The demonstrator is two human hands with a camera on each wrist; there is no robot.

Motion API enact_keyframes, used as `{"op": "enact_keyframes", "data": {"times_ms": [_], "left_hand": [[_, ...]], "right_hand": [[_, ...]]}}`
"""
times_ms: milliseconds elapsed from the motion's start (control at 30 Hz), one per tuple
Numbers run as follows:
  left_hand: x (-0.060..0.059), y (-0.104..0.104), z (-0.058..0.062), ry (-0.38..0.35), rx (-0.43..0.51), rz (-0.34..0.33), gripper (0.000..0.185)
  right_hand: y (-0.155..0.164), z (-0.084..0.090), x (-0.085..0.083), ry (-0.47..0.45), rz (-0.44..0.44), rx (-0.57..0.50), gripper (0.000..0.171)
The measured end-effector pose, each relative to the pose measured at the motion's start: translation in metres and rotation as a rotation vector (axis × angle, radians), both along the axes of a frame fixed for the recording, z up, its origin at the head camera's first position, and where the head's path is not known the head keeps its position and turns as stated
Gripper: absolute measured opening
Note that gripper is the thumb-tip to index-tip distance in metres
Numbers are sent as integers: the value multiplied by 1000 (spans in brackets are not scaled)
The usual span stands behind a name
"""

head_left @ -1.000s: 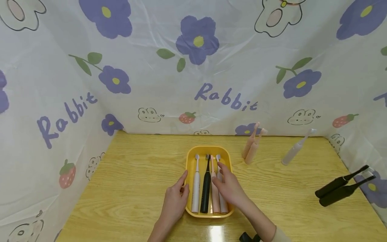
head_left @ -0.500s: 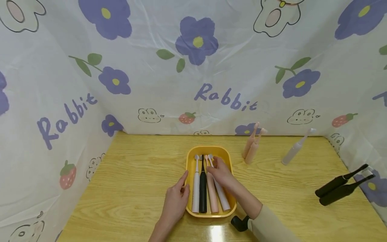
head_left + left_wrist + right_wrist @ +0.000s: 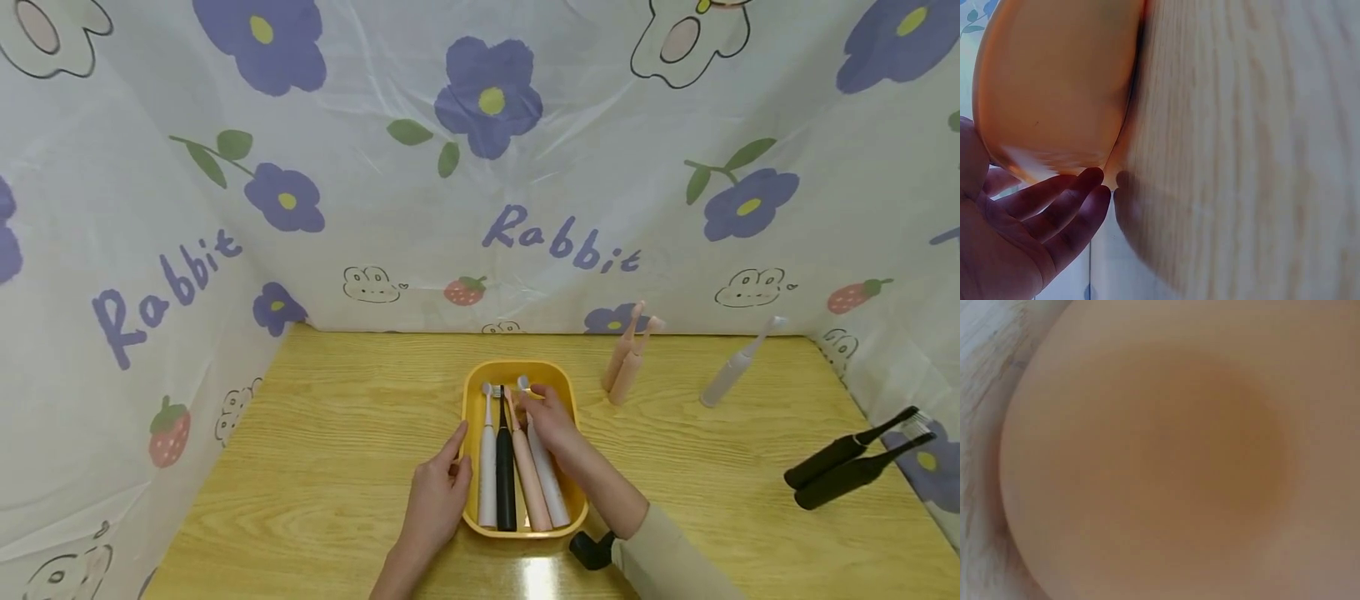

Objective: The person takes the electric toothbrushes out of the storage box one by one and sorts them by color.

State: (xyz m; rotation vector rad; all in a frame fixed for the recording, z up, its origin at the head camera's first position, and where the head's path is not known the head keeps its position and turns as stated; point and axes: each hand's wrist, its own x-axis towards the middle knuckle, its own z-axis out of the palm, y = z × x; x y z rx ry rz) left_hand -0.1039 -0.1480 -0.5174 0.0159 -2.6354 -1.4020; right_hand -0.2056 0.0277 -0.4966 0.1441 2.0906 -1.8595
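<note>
Flowered cloth fills the upper frame; below, with left hand relaxed against the tray, the right hand, pinch unclear, seemingly aligns toothbrushes, likely needing gentle nudges next.

Compared with a second ago, the right hand is farther forward and left, with more sleeve showing. The heads of the black toothbrush, pink toothbrush and lilac toothbrush have shifted left, the black one closer to the white toothbrush.
</note>
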Motion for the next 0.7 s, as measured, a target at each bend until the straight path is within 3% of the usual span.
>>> {"op": "enact_keyframes", "data": {"times_ms": [133, 300, 567, 700], "left_hand": [[1, 1, 0, 9, 2, -6, 48], [2, 3, 0, 24, -13, -6, 48], [1, 3, 1, 3, -13, 17, 48], [1, 4, 1, -1, -6, 19, 48]], "right_hand": [[2, 1, 4, -21, -42, -158, 49], [14, 10, 13, -48, 53, -322, 43], [45, 30, 26, 13, 301, -245, 43], [55, 31, 32, 50, 355, -215, 46]]}}
